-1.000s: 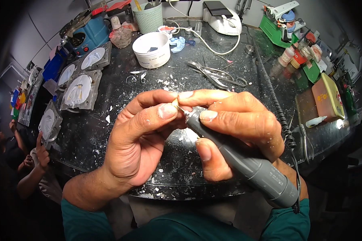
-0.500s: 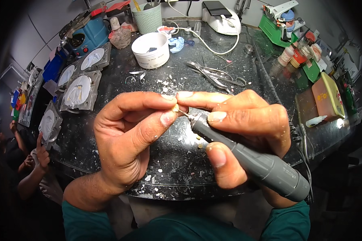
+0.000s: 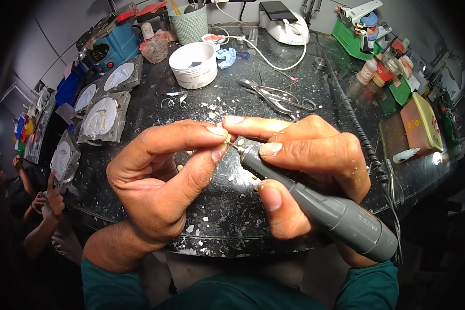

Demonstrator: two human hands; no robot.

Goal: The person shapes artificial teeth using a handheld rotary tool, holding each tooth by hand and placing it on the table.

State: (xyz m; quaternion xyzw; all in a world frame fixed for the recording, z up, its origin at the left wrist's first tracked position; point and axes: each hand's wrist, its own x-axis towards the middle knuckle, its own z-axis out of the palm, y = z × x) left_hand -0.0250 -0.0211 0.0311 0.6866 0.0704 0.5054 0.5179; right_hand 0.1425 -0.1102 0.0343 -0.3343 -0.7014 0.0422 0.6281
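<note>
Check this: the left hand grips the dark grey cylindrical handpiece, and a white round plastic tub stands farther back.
Wrong hand: the head view shows the right hand gripping the dark grey cylindrical handpiece. The white round plastic tub does stand farther back.

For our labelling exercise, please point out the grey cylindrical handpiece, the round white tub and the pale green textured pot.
Grey cylindrical handpiece (image 3: 329, 211): head view, middle of its body.
Round white tub (image 3: 194, 76): head view, front outer wall.
Pale green textured pot (image 3: 190, 27): head view, outer wall.
</note>
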